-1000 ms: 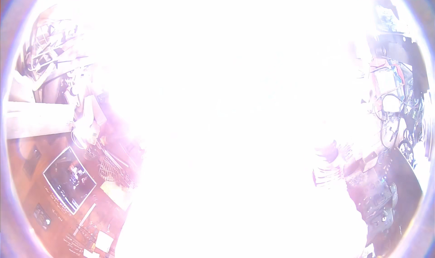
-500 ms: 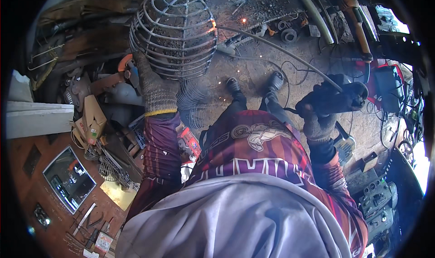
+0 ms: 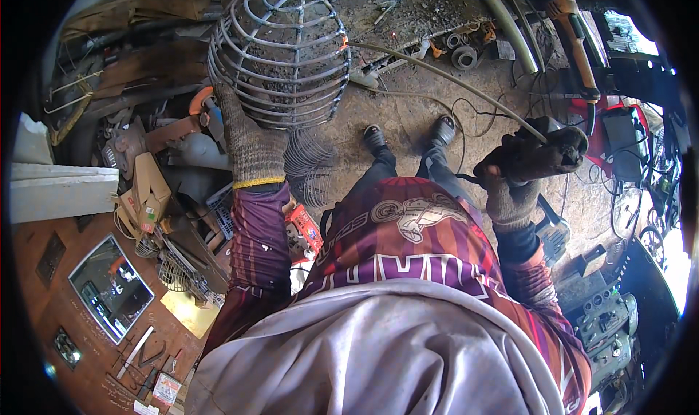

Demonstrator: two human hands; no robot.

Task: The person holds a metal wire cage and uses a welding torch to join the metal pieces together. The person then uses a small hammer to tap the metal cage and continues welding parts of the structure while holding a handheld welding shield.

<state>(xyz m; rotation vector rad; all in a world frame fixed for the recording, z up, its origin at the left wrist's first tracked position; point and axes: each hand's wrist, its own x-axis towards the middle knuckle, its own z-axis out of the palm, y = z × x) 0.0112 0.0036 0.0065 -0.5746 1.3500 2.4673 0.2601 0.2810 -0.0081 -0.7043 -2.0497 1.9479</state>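
Fingers of the gloved left hand (image 3: 251, 149) are gripping the wire cage (image 3: 280, 51), steadying it, while the right hand (image 3: 520, 175) is clutching the welding rod holder (image 3: 553, 149), judging by the glowing tip mid-weld, needing steady aim.

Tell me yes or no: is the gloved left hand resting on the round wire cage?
Yes, the left hand in a knit glove grips the lower bars of the wire cage.

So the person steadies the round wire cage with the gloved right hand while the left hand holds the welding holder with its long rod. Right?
Not quite: the hands are swapped. In the head view the gloved left hand steadies the round wire cage, while the right hand holds the welding holder with its long rod.
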